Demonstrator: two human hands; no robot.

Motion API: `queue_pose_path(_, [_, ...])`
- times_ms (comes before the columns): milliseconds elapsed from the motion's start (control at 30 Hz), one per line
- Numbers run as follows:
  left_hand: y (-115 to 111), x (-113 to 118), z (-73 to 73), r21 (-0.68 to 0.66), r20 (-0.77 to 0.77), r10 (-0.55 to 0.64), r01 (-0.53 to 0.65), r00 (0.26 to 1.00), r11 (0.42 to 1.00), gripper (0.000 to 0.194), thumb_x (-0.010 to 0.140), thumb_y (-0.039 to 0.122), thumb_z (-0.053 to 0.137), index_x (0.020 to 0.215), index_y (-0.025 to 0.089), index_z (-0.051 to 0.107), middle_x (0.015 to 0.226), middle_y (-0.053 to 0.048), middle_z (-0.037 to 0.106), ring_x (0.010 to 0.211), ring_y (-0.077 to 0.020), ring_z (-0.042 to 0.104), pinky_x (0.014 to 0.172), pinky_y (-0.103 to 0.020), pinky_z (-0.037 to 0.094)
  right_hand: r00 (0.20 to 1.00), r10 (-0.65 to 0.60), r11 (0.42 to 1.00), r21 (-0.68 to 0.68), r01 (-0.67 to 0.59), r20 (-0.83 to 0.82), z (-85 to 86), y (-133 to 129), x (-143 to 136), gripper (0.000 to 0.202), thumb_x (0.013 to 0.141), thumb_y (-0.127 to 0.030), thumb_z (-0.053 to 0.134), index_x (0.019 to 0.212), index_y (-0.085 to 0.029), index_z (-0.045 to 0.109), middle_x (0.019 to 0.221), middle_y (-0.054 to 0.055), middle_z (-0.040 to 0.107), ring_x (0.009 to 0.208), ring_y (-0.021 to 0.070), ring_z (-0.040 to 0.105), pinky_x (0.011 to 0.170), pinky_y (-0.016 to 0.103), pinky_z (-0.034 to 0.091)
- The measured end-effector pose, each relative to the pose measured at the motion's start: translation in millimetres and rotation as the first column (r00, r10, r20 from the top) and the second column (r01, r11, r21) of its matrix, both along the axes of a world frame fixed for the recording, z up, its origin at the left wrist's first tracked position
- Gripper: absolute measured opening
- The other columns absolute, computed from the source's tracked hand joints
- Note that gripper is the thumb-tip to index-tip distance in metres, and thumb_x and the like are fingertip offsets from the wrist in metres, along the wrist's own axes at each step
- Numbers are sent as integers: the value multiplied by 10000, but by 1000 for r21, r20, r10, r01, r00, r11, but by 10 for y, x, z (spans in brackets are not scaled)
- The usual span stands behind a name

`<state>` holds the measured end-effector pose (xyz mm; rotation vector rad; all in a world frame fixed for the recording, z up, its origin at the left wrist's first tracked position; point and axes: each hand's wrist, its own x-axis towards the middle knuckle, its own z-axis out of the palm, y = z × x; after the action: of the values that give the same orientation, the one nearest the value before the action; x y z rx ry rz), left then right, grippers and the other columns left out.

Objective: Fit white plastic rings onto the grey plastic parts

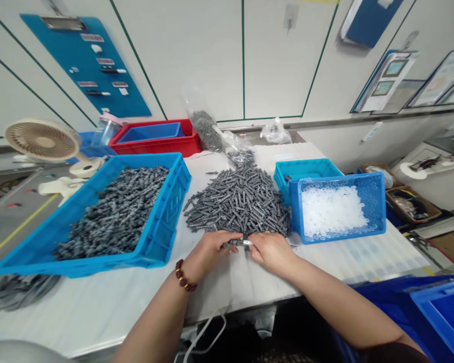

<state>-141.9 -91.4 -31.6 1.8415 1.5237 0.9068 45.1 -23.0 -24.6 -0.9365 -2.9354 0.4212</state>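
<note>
A: Far L, what's on the tbl?
B: Lg blue crate [168,217], tilted in view, w/ a deep heap of gray pcs [113,212] inside. Behind it, a red bin [155,147] w/ a blue tray [151,132] set in it; clear bottle [105,130] w/ pink lid just L of that.
A: Next, going rt?
B: Clear bag [206,131] standing up, gray pcs in its lower part. Then the L hand [212,249], bracelet [184,276] on its wrist, thumb & fingers pinching the L end of a gray part [236,243].
A: Where's that part exactly?
B: Btwn both hands, roughly level, at the near edge of a big loose pile [238,199] of similar pcs. Smaller bag [242,157] w/ gray pcs sits at the pile's far side.
A: R hand?
B: R hand [270,252] pinches the part's other end, by a whitish section. Fingers partly hidden.
A: And past that?
B: Teal bin [306,169], a bit of dark stuff at its L end, rest of inside partly blocked. In front, a blue bin [340,233] tipped twd the person, w/ lots of small white pcs [333,209]. Far rt, a cardboard box [419,214], contents unclear.
</note>
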Motion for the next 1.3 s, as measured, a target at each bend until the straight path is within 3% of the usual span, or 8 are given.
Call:
queue_pose_path(200, [3, 48, 10, -31, 15, 12, -11, 1000, 999, 255, 737, 148, 580, 946, 217, 709, 765, -31, 720, 598, -129, 619, 601, -219, 505, 998, 56, 998, 5, -55, -33, -31, -13, 5, 199, 880, -242, 429, 886, -160, 611, 840, 63, 669, 792, 187, 611, 701, 266, 384])
queue_pose_path(400, [-3, 88, -19, -124, 94, 50, -38, 994, 992, 199, 768, 267, 614, 930, 196, 704, 681, -22, 710, 515, -123, 619, 529, -201, 499, 999, 19, 999, -26, -20, -47, -47, -21, 8, 203, 875, -281, 448, 881, -173, 620, 821, 52, 674, 772, 177, 616, 692, 256, 382])
queue_pose_path(767, [3, 91, -14, -168, 220, 46, -9, 974, 986, 208, 751, 288, 633, 908, 173, 708, 687, -34, 720, 541, -138, 650, 536, -219, 534, 999, -29, 999, -32, 28, -27, 13, -18, 33, 314, 906, -400, 409, 842, -189, 633, 770, 42, 675, 725, 173, 606, 627, 253, 340])
queue_pose_path(1000, [1, 50, 22, -164, 261, 71, -28, 963, 986, 237, 767, 305, 613, 928, 154, 700, 702, -39, 710, 557, -130, 641, 543, -226, 544, 994, 32, 997, -70, -40, -100, -16, -1, 44, 182, 877, -215, 423, 919, -186, 597, 855, 33, 653, 777, 157, 582, 684, 252, 339])
queue_pose_path(1300, [-12, 49, -5, -160, 267, 79, -37, 960, 986, 217, 771, 294, 611, 909, 146, 691, 694, -39, 698, 564, -133, 642, 552, -236, 549, 997, 27, 996, -78, -33, -71, -15, -2, 30, 192, 893, -239, 420, 886, -185, 604, 822, 25, 657, 759, 153, 589, 643, 245, 322])
